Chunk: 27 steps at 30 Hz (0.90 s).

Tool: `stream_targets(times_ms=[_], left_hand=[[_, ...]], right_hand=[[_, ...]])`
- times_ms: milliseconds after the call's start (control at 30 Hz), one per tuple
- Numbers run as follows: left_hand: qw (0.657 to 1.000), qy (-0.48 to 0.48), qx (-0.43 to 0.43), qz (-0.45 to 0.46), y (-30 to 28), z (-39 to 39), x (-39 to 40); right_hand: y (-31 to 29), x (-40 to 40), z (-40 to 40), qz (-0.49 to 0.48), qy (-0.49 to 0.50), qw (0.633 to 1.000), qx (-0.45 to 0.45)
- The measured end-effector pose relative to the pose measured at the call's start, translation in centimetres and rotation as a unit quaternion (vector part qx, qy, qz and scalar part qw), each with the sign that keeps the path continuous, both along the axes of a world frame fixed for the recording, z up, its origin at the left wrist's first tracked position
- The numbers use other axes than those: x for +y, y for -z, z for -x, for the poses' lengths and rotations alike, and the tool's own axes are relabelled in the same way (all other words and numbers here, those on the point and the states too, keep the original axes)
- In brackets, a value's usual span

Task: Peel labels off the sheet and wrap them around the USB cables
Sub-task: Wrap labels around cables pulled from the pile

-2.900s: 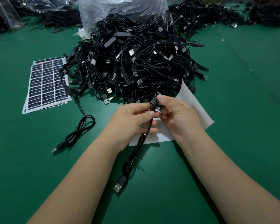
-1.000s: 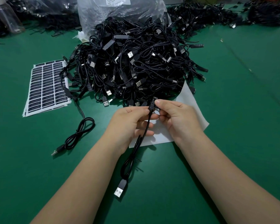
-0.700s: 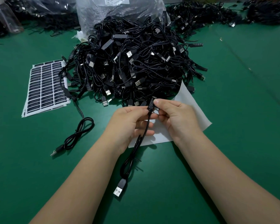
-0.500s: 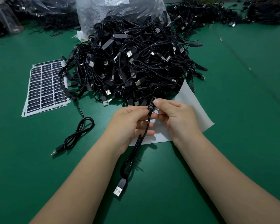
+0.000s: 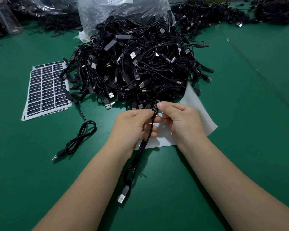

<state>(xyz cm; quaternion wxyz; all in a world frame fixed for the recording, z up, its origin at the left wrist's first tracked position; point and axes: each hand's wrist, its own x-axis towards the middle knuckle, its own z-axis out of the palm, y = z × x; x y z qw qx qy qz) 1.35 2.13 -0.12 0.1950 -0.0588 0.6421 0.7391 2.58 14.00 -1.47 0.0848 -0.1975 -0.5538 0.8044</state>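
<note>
Both hands hold one black USB cable [image 5: 137, 157] above the green table. My left hand [image 5: 133, 125] pinches the cable just below its small black controller block. My right hand [image 5: 182, 120] pinches the black label [image 5: 155, 106] with white print against that block. The cable hangs down toward me and ends in a silver USB plug [image 5: 123, 196]. A stack of label sheets [image 5: 46, 90] with rows of black labels lies at the left. Under my hands lies a white backing sheet [image 5: 197, 112], bare where it shows.
A big heap of black USB cables [image 5: 137, 64] fills the middle, with a clear plastic bag [image 5: 117, 12] behind it. One coiled cable [image 5: 78, 139] lies alone at the left front. More cable piles [image 5: 223, 12] line the far edge. A clear bottle [image 5: 5, 17] stands far left.
Both hands have stayed close together on the controller block with only small finger shifts. The hanging plug has swung slightly.
</note>
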Motion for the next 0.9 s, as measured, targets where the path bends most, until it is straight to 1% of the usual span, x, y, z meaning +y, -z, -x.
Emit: stream_targets(times_ms=[100,367,533,600,733,900], left_hand=[[1.000,-0.017,0.014,0.010,-0.1,-0.3,0.3],[0.999,-0.020,0.041,0.028,-0.4,-0.8,0.6],[0.998,-0.037,0.050,0.026,-0.3,-1.2,0.8],[0.997,-0.042,0.055,0.026,-0.3,-1.3,0.8],[0.997,-0.047,0.063,0.027,-0.3,-1.6,0.8],[0.993,-0.062,0.097,0.032,-0.4,-1.8,0.9]], right_hand=[[0.0,-0.1,-0.2,-0.030,-0.002,1.000,-0.005],[-0.3,-0.2,-0.6,-0.114,0.009,0.993,-0.002],[-0.6,-0.3,-0.7,-0.190,0.022,0.981,0.042],[-0.6,-0.3,-0.8,-0.199,0.023,0.978,0.051],[-0.6,-0.3,-0.8,-0.183,0.007,0.982,0.046],[-0.7,-0.4,-0.9,-0.211,0.007,0.975,0.068]])
